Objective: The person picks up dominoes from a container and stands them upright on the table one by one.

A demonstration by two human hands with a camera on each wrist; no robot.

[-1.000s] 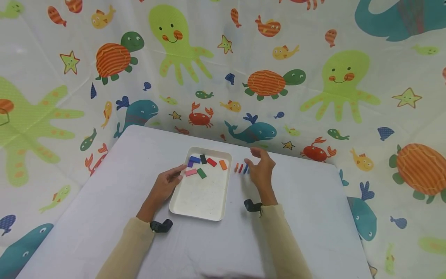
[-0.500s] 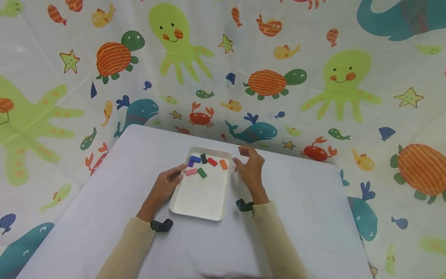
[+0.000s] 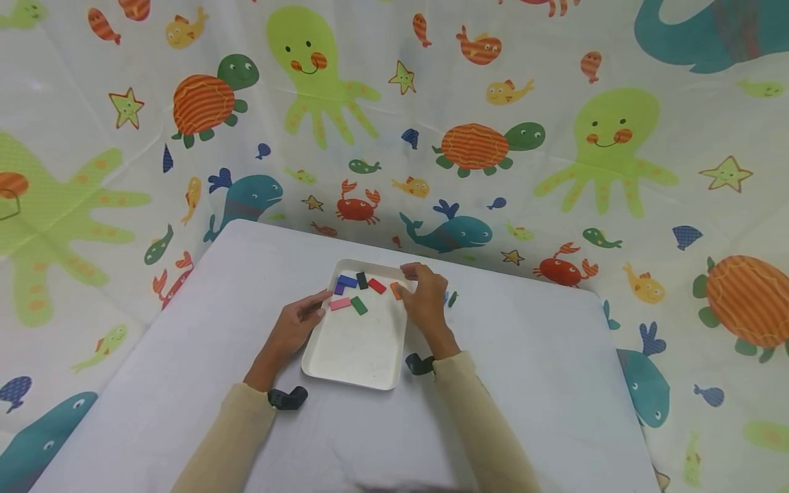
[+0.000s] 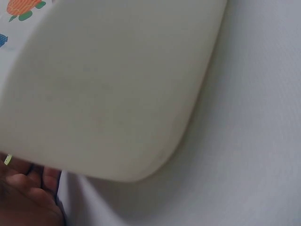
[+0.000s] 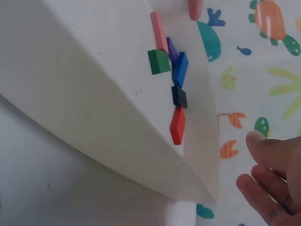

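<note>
A white tray (image 3: 354, 352) lies on the table with small rectangular coloured blocks in its far part. Among them are a pink block (image 3: 340, 304), a green block (image 3: 359, 305), a red block (image 3: 377, 285) and a blue block (image 3: 348, 281). My left hand (image 3: 292, 330) holds the tray's left edge, its fingertips at the rim. Above the right rim, my right hand (image 3: 425, 305) has its thumb and forefinger apart near the orange block (image 3: 396, 290), partly covering it. In the right wrist view nothing shows between the right thumb (image 5: 263, 147) and the fingers.
Beside the right hand stand slim pieces, one dark green (image 3: 453, 299), others partly hidden by the hand. A white cloth covers the table (image 3: 530, 370). Behind it hangs a curtain (image 3: 370, 233) printed with sea animals.
My right hand has moved left, from the slim pieces on the table to over the tray's right rim. The left hand stays at the tray's left edge.
</note>
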